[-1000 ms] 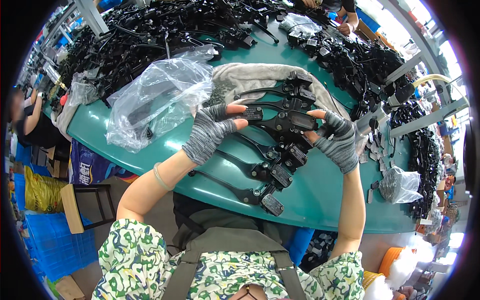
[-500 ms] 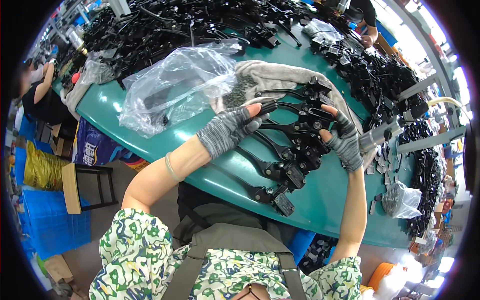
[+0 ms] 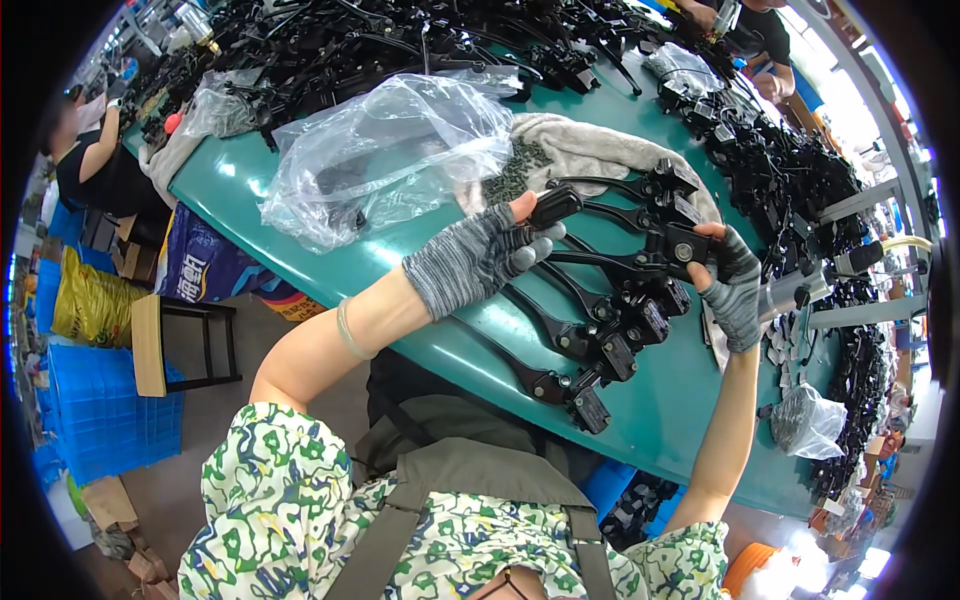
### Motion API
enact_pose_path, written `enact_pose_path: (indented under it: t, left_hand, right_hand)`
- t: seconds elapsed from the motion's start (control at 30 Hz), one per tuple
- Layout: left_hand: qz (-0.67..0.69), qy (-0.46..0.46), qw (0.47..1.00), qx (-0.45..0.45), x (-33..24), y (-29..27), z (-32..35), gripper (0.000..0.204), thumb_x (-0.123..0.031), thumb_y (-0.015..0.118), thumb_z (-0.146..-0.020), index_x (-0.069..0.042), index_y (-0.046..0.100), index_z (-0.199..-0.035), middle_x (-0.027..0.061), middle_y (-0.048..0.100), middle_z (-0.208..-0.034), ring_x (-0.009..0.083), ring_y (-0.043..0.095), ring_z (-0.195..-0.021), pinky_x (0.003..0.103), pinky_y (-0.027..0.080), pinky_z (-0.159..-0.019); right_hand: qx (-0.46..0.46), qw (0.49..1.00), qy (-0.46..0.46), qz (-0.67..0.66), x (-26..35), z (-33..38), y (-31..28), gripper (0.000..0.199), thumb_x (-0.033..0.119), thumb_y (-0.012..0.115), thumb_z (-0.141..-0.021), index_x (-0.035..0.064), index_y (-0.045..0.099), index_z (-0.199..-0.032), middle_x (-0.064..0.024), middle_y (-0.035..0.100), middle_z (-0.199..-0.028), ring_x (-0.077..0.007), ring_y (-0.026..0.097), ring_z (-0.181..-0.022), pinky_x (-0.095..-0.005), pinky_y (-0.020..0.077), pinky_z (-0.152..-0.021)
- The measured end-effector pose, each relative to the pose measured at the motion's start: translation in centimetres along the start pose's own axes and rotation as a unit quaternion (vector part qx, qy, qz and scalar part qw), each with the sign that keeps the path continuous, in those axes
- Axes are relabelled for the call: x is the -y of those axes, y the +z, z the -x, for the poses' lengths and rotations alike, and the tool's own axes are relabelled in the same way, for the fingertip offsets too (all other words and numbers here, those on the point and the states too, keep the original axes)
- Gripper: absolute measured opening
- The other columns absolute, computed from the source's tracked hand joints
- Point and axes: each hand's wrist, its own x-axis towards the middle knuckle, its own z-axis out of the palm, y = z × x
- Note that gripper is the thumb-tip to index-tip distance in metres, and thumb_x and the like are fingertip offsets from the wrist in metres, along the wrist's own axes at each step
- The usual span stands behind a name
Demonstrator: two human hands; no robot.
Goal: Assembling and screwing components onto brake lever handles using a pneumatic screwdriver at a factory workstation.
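Observation:
My left hand [image 3: 485, 258], in a grey fingerless glove, pinches a small black oblong cap [image 3: 556, 206] between thumb and fingers. My right hand [image 3: 732, 286], gloved alike, grips the body of a black brake lever assembly [image 3: 684, 246]; its lever points left, below the cap. More black brake lever assemblies [image 3: 563, 339] lie fanned in an overlapping row on the green table, levers to the left and blocky bodies to the right. Above them a grey towel [image 3: 600, 146] carries a heap of small dark pieces [image 3: 517, 170].
A clear plastic bag [image 3: 390, 150] lies left of the towel. Heaps of black parts [image 3: 330, 50] cover the far side and the right. A metal cylindrical tool [image 3: 795, 292] reaches in beside my right hand. Other people work at the far right and far left.
The view has shifted slightly. The assembly in my right hand has turned, its body now showing a round fitting. The cap in my left hand has tilted, showing its broad face.

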Motion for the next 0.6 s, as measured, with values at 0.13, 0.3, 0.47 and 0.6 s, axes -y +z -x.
enact_pose_path:
  t: [0.13, 0.3, 0.47, 0.6]
  left_hand:
    - [0.003, 0.017, 0.999, -0.031, -0.3, -0.4, 1.2, 0.047, -0.034, 0.062, -0.091, -0.003, 0.050, -0.124, 0.0129, 0.062, -0.097, 0.0131, 0.062, -0.074, 0.017, 0.055, -0.053]
    - [-0.004, 0.018, 0.999, -0.042, -1.0, -1.4, 2.5, 0.045, -0.036, 0.062, -0.091, -0.003, 0.053, -0.121, 0.0110, 0.063, -0.096, 0.0120, 0.060, -0.073, 0.016, 0.053, -0.053]
    - [-0.013, 0.043, 0.998, -0.042, -1.1, -1.4, 3.1, 0.049, -0.036, 0.065, -0.089, -0.002, 0.053, -0.122, 0.0093, 0.064, -0.092, 0.0112, 0.060, -0.068, 0.016, 0.053, -0.054]
    - [-0.115, 0.099, 0.985, -0.081, -1.7, -3.0, 3.4, 0.044, -0.033, 0.069, -0.087, -0.002, 0.059, -0.117, 0.0052, 0.066, -0.086, 0.0092, 0.059, -0.062, 0.016, 0.051, -0.053]
  right_hand:
    - [-0.011, 1.000, -0.005, -0.009, 0.4, 0.7, -0.8, 0.048, 0.014, 0.075, -0.078, 0.0009, 0.056, -0.119, -0.0027, 0.062, -0.104, -0.0097, 0.057, -0.095, -0.0257, 0.0471, -0.087]
    - [-0.028, 0.999, -0.031, -0.004, 1.6, 0.8, -0.5, 0.044, 0.006, 0.073, -0.075, 0.0018, 0.058, -0.117, 0.0020, 0.060, -0.094, -0.0038, 0.048, -0.078, -0.0192, 0.0412, -0.072]
    - [-0.024, 0.996, -0.055, 0.059, 4.5, 0.7, -0.8, 0.043, 0.001, 0.071, -0.072, 0.0024, 0.061, -0.113, 0.0047, 0.058, -0.088, -0.0002, 0.042, -0.065, -0.0164, 0.0371, -0.059]
    - [-0.026, 0.981, -0.090, 0.172, 8.5, 1.5, -0.9, 0.044, 0.000, 0.071, -0.068, 0.0050, 0.063, -0.110, 0.0038, 0.057, -0.083, 0.0001, 0.039, -0.058, -0.0172, 0.0352, -0.054]
